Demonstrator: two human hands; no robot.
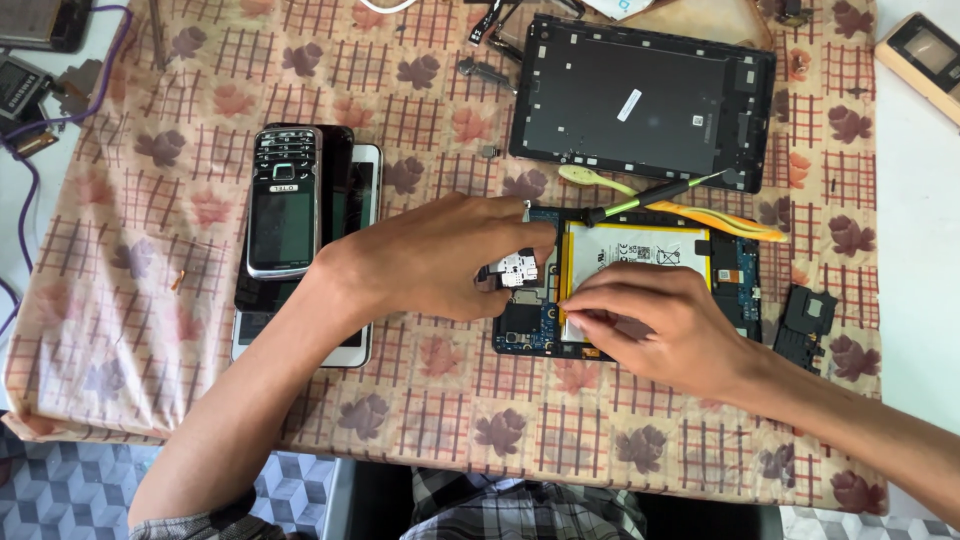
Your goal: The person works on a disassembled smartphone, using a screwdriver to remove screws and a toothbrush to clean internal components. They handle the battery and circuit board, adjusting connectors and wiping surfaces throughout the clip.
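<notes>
Hands meet over an opened tablet point(735, 285) lying on a tabletop point(420, 420) covered with a leaf-patterned cloth. The left hand point(435, 260) rests on the tablet's left part, its fingers curled and closed loosely around a small white circuit piece point(517, 268); whether that piece is lifted free or only pressed in place cannot be told. The right hand point(650, 325) sits at the lower left corner of the white battery point(635, 250), thumb and forefinger pinched nearly shut on something at the battery's edge, too small to make out. The battery lies inside the frame, bordered in yellow, with blue board showing on both sides.

A slim screwdriver point(655, 195) with a green and black handle lies just above the tablet, crossing a yellow prying tool point(700, 215). The dark back cover point(640, 100) sits further up the cloth. To the left, a keypad phone point(285, 200) lies stacked on a white phone point(350, 260). A small black part point(805, 325) rests just right of the tablet.

My judgement: work at the battery's corner goes best with a gentle, even pull along the edge, the left hand holding the frame flat, and no bending or piercing of the battery. The prying tool is safer here than a metal tip.
</notes>
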